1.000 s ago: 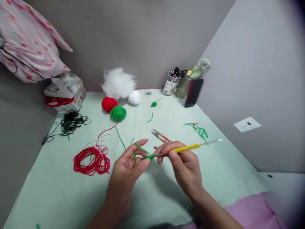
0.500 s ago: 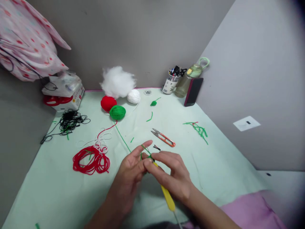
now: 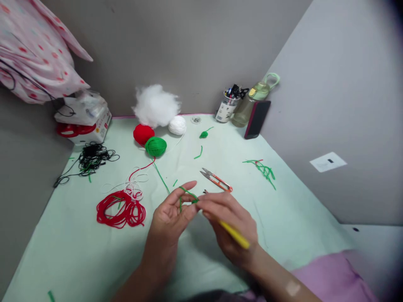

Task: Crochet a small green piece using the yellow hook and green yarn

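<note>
My left hand (image 3: 171, 218) has green yarn looped over its raised index finger, and its thumb pinches a small green piece (image 3: 194, 201). From there a strand runs back to the green yarn ball (image 3: 155, 147). My right hand (image 3: 234, 220) is closed round a yellow-handled hook (image 3: 235, 235), its fingertips touching those of my left hand at the small piece. The hook's tip is hidden by the fingers. Just beyond my right hand lie orange-handled thread snips (image 3: 217, 180).
Red (image 3: 144, 134) and white (image 3: 177, 125) yarn balls sit by white stuffing (image 3: 156, 106) at the back. Red yarn coils (image 3: 108, 209) and tangled black yarn (image 3: 94, 158) lie left. A phone (image 3: 257, 120), bottle (image 3: 244, 111) and pen cup (image 3: 226, 110) stand back right.
The hook's handle has swung right and up with my right hand, which has turned. My left hand and the green piece have moved slightly left and up. The dark small item is now mostly covered.
</note>
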`<state>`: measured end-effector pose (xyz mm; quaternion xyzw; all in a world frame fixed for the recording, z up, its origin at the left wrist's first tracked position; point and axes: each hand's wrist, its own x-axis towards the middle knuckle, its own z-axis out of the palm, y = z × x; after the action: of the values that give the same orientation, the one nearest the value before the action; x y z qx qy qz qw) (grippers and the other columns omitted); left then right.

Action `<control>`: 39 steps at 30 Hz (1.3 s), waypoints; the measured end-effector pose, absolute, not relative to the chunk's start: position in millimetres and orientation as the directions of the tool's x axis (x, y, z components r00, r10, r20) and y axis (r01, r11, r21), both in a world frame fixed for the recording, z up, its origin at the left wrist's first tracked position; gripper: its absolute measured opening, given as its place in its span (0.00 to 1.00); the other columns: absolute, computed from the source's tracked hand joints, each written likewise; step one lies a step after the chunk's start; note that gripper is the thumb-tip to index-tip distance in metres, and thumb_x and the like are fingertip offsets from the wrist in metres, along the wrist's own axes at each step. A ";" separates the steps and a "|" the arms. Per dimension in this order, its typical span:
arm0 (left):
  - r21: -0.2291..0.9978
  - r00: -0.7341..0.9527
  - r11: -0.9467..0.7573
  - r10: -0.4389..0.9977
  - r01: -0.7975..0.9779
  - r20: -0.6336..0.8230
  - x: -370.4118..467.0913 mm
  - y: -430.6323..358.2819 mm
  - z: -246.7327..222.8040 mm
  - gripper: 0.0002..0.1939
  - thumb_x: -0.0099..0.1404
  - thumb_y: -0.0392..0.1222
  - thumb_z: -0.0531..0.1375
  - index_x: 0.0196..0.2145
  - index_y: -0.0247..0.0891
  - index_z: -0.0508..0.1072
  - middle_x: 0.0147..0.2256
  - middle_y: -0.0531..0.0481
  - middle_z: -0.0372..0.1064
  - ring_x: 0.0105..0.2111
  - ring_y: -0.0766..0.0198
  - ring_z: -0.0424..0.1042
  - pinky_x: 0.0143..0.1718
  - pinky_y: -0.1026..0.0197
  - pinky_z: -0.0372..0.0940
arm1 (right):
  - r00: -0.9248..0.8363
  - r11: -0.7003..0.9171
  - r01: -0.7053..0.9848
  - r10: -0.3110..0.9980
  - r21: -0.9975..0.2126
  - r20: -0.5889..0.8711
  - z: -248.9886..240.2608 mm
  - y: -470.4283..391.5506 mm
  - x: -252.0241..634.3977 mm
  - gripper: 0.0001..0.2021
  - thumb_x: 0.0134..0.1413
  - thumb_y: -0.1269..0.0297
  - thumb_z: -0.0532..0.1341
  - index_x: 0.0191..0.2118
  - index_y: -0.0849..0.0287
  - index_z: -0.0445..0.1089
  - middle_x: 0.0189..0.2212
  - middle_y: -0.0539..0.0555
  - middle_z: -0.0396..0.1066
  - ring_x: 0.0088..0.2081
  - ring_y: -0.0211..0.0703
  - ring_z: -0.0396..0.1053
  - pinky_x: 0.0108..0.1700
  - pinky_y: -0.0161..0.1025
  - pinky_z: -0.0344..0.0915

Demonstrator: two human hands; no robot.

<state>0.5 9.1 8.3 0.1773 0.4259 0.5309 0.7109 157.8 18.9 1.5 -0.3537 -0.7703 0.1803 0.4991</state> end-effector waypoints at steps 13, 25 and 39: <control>0.755 0.098 0.411 0.901 -0.511 -0.423 -0.7 10.8 10.3 0.22 0.56 0.42 0.76 0.50 0.41 0.84 0.30 0.55 0.73 0.21 0.76 0.54 0.26 0.70 0.57 | -0.104 0.354 -0.066 0.927 -0.933 0.359 7.3 26.7 159.5 0.07 0.68 0.65 0.66 0.43 0.52 0.83 0.35 0.54 0.81 0.38 0.43 0.76 0.40 0.41 0.74; 0.821 0.030 0.390 0.909 -0.416 -0.417 -2.9 10.5 16.4 0.18 0.57 0.44 0.74 0.47 0.43 0.85 0.33 0.52 0.70 0.27 0.70 0.59 0.25 0.68 0.52 | -0.142 0.138 -0.282 0.973 -0.949 0.184 5.0 31.6 167.5 0.09 0.70 0.61 0.63 0.40 0.55 0.80 0.36 0.53 0.82 0.33 0.38 0.75 0.39 0.37 0.74; 0.814 0.069 0.400 0.909 -0.422 -0.411 3.3 9.8 13.1 0.20 0.59 0.44 0.73 0.50 0.41 0.82 0.32 0.52 0.72 0.25 0.71 0.56 0.26 0.66 0.54 | -0.074 0.301 -0.106 0.948 -0.948 0.309 6.6 27.7 159.2 0.09 0.69 0.60 0.64 0.40 0.56 0.81 0.36 0.55 0.81 0.30 0.40 0.75 0.34 0.39 0.75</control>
<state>3.3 9.8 13.1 0.2540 0.4798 0.4853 0.6854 159.2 27.7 6.6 -0.3696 -0.5693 0.4616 0.5712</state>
